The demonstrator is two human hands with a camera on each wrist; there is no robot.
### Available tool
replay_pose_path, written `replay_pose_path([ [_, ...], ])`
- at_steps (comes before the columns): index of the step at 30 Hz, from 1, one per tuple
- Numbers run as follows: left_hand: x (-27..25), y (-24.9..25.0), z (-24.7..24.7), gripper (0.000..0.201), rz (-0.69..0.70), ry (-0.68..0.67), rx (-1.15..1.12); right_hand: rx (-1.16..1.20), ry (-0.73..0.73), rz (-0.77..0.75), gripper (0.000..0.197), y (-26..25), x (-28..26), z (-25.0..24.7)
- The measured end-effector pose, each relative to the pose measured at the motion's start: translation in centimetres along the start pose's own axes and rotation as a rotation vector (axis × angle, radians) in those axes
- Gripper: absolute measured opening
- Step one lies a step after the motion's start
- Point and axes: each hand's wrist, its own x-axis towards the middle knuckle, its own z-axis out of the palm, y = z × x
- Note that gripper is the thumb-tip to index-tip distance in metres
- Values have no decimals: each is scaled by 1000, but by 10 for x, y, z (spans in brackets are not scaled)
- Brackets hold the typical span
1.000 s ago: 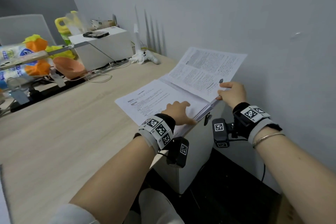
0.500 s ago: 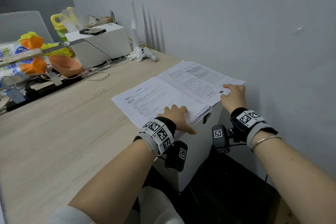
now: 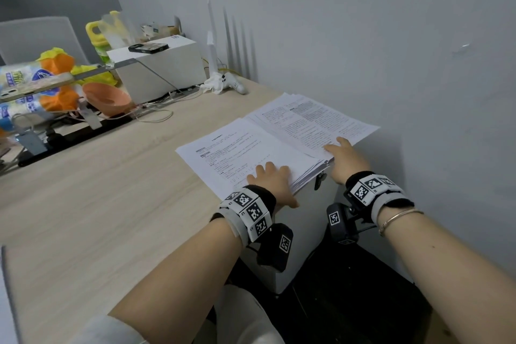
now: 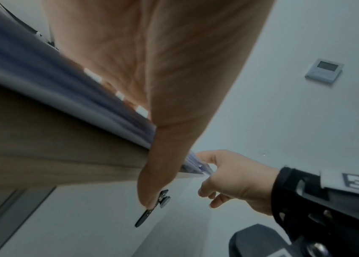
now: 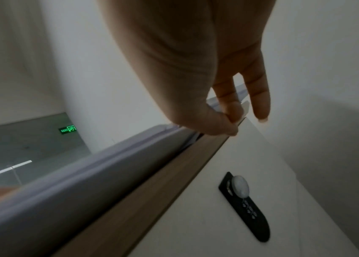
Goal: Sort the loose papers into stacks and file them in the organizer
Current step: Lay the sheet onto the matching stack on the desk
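Two piles of printed papers lie side by side at the desk's near right corner. My left hand [image 3: 272, 179] rests flat on the left pile [image 3: 240, 153], fingers straight, thumb hanging over the desk edge; its palm [image 4: 163, 78] fills the left wrist view above the sheet edges [image 4: 64, 90]. My right hand [image 3: 343, 156] is at the near edge of the right pile [image 3: 312, 120], which lies flat and overhangs the desk by the wall. Thumb and forefinger of the right hand [image 5: 229, 118] pinch the sheet edges [image 5: 86, 182]; the other fingers curl below.
The wooden desk [image 3: 97, 190] stretches left. At the back stand a white box [image 3: 167, 75] with a phone [image 3: 148, 47] on it, an orange bowl [image 3: 107, 99], cables [image 3: 156, 117] and a white controller [image 3: 231, 82]. A grey wall [image 3: 391, 64] is close on the right. A white cabinet latch [image 3: 319, 179] sits below the desk.
My right hand has lowered the lifted sheet flat onto the right pile. The left hand has stayed pressed on the left pile.
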Motion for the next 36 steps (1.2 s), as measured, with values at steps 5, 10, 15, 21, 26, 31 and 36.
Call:
replay_pose_path([
  [5, -4, 4, 1, 51, -13, 34, 37, 130, 142, -21, 50, 9, 1, 11],
  [10, -8, -2, -16, 33, 23, -34, -25, 301, 253, 6, 45, 12, 6, 16],
  [15, -8, -16, -18, 32, 6, -42, -43, 361, 293, -9, 38, 1, 2, 11],
  [21, -16, -39, -33, 28, -23, -3, -22, 302, 306, -83, 36, -22, 13, -1],
  [26, -16, -70, -42, 30, -95, 21, 14, 274, 281, -107, 35, -50, 31, -6],
  [31, -7, -99, -42, 30, -178, -2, 37, 246, 239, -115, 31, -75, 49, -4],
  [36, 7, -120, -47, 34, -227, -5, 35, 254, 183, -73, 30, -94, 67, -3],
])
